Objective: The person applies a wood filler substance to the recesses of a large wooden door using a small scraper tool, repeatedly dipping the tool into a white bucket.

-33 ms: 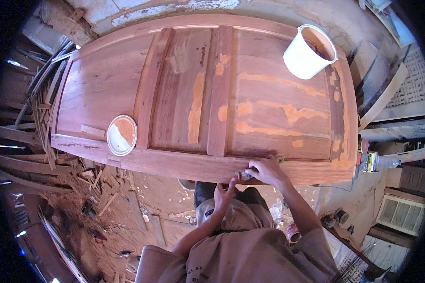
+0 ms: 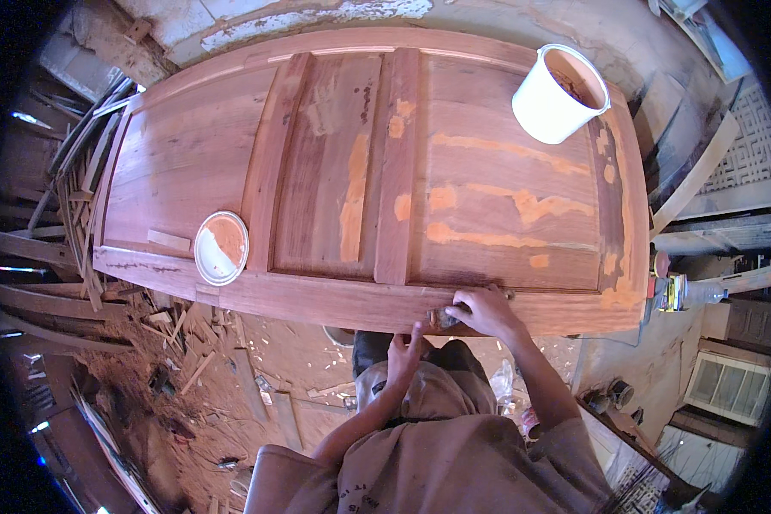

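Observation:
A reddish wooden panel door (image 2: 334, 295) lies flat in front of me, with orange filler patches on its panels and rails. My right hand (image 2: 484, 310) is closed around a small scraper (image 2: 438, 319), whose flat end rests on the door's near rail. Part of the scraper is hidden by my fingers. Just left of it, my left hand (image 2: 405, 351) is at the door's near edge, a finger stretched up by the rail and nothing visibly held.
A white bucket (image 2: 550, 107) with brown contents stands at the door's far right. A round white lid (image 2: 221, 248) smeared with orange filler lies at its left, beside a thin wood strip (image 2: 169, 239). Wood scraps (image 2: 197, 370) litter the floor; long boards (image 2: 51, 300) are piled left.
My right hand and the scraper have shifted very slightly. My left hand stays near the same spot at the door's edge.

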